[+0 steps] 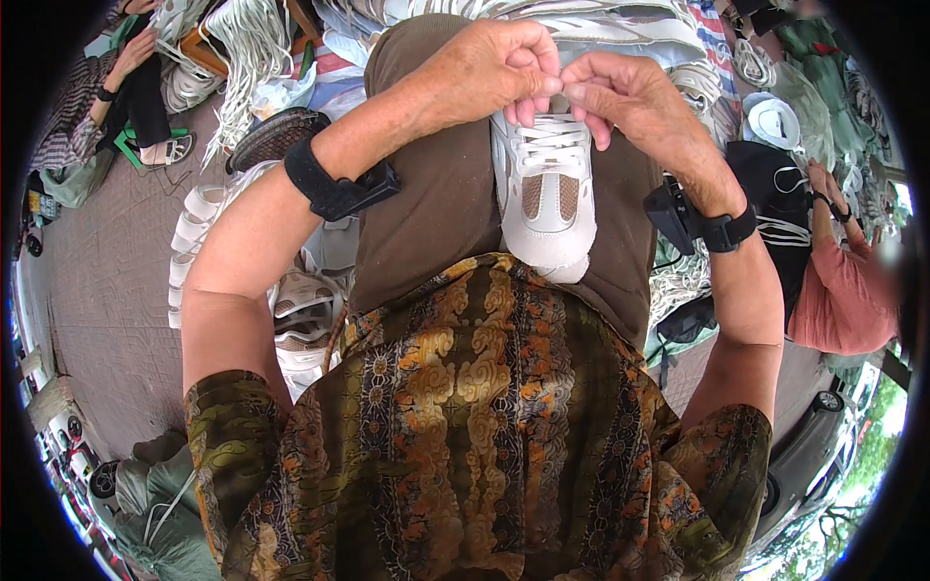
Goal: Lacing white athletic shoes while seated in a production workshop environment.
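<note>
A white shoe upper (549,218) with tan mesh panels rests between my thighs, its toe toward my body. A white shoelace (554,138) crosses its front in several rows. Over the shoe's far end, my left hand (513,70) is closed in a pinch, thumb against forefinger. My right hand (620,92) pinches right beside it, so the fingertips of both meet. Between them seems to be the lace end, mostly hidden by the fingers. Both wrists carry black straps with small devices.
Bundles of white laces (254,58) hang at the far left; flat white shoe pieces (620,39) are piled ahead. More shoe uppers (308,310) lie by my left side. A white round container (772,123) stands right. One person (848,281) sits at right, another (82,126) at left.
</note>
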A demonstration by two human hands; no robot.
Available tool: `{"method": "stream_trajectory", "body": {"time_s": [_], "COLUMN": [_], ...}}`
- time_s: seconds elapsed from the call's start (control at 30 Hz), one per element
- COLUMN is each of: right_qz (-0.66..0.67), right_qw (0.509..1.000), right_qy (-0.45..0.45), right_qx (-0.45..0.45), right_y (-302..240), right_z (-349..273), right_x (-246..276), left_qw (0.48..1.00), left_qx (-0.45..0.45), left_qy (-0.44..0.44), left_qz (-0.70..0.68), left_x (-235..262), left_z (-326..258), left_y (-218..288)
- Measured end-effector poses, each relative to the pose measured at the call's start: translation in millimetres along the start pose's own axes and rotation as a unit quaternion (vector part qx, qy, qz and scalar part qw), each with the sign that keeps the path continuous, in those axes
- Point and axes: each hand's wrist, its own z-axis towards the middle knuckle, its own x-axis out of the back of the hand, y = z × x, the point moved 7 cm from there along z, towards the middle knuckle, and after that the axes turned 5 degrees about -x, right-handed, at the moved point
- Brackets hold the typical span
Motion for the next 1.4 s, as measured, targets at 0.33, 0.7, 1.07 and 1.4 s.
{"method": "stream_trajectory", "body": {"time_s": [0.33,0.7,1.07,1.4], "right_qz": [-0.353,-0.541,-0.573,-0.569], "right_qw": [0.923,0.807,0.784,0.791], "right_qy": [0.131,0.098,0.015,-0.059], "right_qx": [0.074,0.218,0.236,0.217], "right_y": [9,2,7,10], "right_z": [1,2,3,9], "right_x": [5,-11,-18,-18], "left_qw": [0.893,0.881,0.944,0.950], "left_qx": [-0.137,0.030,0.034,-0.005], "left_qy": [0.084,-0.104,-0.114,-0.046], "left_qz": [0.421,0.461,0.308,0.309], "left_x": [10,4,18,19], "left_z": [0,48,61,53], "left_y": [-17,-49,-69,-69]}}
